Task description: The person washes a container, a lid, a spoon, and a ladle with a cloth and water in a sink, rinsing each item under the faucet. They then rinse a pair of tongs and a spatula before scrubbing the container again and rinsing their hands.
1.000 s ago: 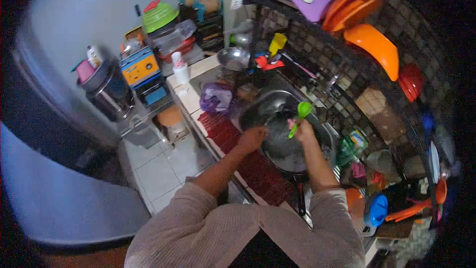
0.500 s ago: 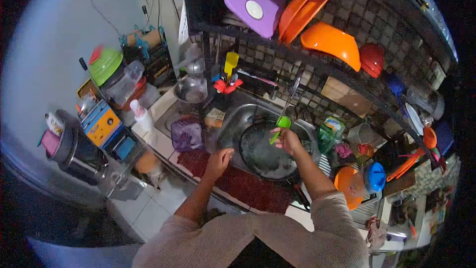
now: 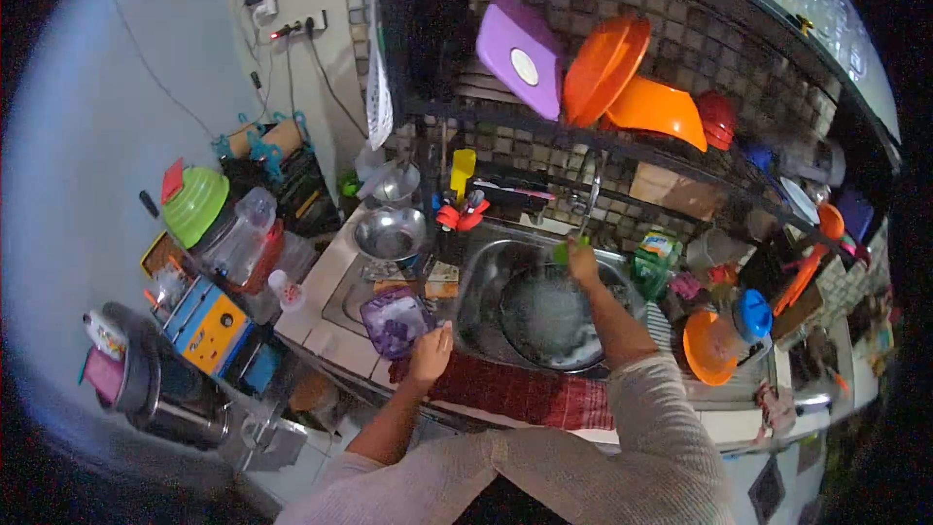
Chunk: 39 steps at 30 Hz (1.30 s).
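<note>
My right hand (image 3: 582, 264) is closed around a small green scoop (image 3: 561, 252), close under the tap (image 3: 592, 196) at the back of the sink. Below it, a large dark round basin (image 3: 515, 316) with cloudy, foamy water sits in the steel sink (image 3: 468, 303). My left hand (image 3: 431, 358) is closed, with nothing showing in it, over the counter's front edge. Its fingers overlap the right corner of a purple see-through tub (image 3: 394, 323) in this view.
A red mat (image 3: 525, 399) lies along the front edge. A steel bowl (image 3: 389, 233) stands behind the tub. To the right are a green pouch (image 3: 657, 255) and an orange bowl (image 3: 705, 350) beside a blue-lidded jug (image 3: 751, 315). A rack (image 3: 544, 115) with plastic ware hangs above.
My right hand has moved the green scoop from over the basin up toward the tap. My left hand is now beside the purple tub. The camera view has shifted.
</note>
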{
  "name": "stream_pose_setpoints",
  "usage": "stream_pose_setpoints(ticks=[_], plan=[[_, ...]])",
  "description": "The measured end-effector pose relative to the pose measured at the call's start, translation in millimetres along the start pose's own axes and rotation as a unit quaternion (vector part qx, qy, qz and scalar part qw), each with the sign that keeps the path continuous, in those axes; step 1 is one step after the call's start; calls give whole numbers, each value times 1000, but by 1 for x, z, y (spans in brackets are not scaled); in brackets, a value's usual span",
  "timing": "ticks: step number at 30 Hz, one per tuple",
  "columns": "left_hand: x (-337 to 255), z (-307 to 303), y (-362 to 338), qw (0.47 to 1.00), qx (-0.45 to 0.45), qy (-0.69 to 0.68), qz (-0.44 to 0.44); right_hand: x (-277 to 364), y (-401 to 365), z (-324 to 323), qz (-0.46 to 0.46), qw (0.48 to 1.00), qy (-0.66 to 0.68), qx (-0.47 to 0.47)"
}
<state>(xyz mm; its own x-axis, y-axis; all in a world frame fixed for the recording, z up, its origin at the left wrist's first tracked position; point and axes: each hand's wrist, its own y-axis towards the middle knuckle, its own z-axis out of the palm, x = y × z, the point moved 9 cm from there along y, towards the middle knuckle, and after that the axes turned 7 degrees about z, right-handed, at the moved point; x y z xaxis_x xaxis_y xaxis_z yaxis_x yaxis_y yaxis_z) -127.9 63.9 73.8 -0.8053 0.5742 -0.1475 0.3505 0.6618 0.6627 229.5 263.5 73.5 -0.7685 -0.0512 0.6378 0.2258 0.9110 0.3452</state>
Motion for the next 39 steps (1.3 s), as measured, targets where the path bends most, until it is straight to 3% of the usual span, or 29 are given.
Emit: stream_pose_setpoints(ticks=[1, 4, 5, 6, 7, 8, 9, 10, 11, 13, 15, 17, 18, 19, 20, 22, 24, 25, 26, 27, 28, 29, 30, 32, 33, 35, 38, 39], plan=[[-1, 4, 4, 1000, 4, -10, 11, 16, -8, -2, -73, 997, -21, 11], [-11, 12, 27, 984, -25, -163, 64, 24, -34, -16, -19, 999, -12, 36], [-17, 16, 33, 973, -33, -215, 79, 28, -48, -24, 53, 995, 54, 71], [-25, 21, 36, 959, -39, -265, 93, 37, -61, -37, 68, 994, 52, 61], [-8, 103, 30, 850, 102, -507, -99, 58, -73, -52, 2, 999, 6, 34], [-27, 104, 42, 846, 113, -513, -90, 76, -85, -61, -66, 997, -43, 10], [-37, 122, 48, 722, 171, -612, -275, 77, -95, -65, -53, 997, -48, 1], [-56, 139, 39, 555, 221, -666, -447, 91, -115, -61, -134, 987, -85, 8], [-69, 152, 49, 552, 236, -667, -441, 106, -134, -57, -213, 969, -122, 17], [-103, 199, 57, 164, 118, -799, -567, 130, -151, -71, -205, 970, -128, 21], [-100, 248, 84, 185, 128, -828, -514, 139, -156, -79, -204, 969, -136, 25], [-101, 290, 119, 201, 129, -855, -459, 135, -159, -97, -188, 972, -137, -30], [-104, 309, 136, 269, 174, -839, -439, 131, -163, -103, -185, 972, -143, -32], [-110, 319, 152, 335, 217, -817, -416, 117, -162, -109, -121, 983, -136, -27], [-120, 315, 168, 333, 220, -818, -414, 103, -163, -114, -56, 990, -128, -22], [-127, 300, 192, 242, 95, -837, -482, 87, -168, -127, -72, 988, -124, -48], [-126, 319, 199, 264, 110, -831, -478, 49, -167, -116, 33, 995, 51, 80], [-122, 329, 199, 287, 122, -824, -473, 59, -176, -124, -83, 994, 32, 66], [-121, 325, 196, 287, 121, -823, -475, 48, -175, -130, -83, 994, 32, 68], [-113, 308, 193, 535, 229, -713, -390, 30, -175, -117, -57, 984, -25, 167], [-110, 287, 191, 733, 318, -537, -270, 12, -180, -106, -31, 960, -82, 264], [-111, 265, 189, 791, 317, -473, -224, 10, -178, -132, -4, 980, -54, 190], [-102, 285, 179, 791, 317, -472, -226, 2, -175, -144, -5, 980, -53, 192], [-84, 324, 154, 795, 387, -419, -208, -21, -167, -173, -14, 958, -214, 189], [-74, 326, 145, 795, 387, -418, -209, -29, -165, -186, -14, 958, -213, 190], [-64, 327, 129, 778, 415, -438, -176, -29, -161, -217, -100, 953, -253, 137], [-60, 295, 130, 806, 412, -389, -173, -27, -155, -274, -80, 918, -364, 134], [-63, 284, 129, 808, 408, -388, -173, 21, -161, -315, -49, 940, -320, 108]])
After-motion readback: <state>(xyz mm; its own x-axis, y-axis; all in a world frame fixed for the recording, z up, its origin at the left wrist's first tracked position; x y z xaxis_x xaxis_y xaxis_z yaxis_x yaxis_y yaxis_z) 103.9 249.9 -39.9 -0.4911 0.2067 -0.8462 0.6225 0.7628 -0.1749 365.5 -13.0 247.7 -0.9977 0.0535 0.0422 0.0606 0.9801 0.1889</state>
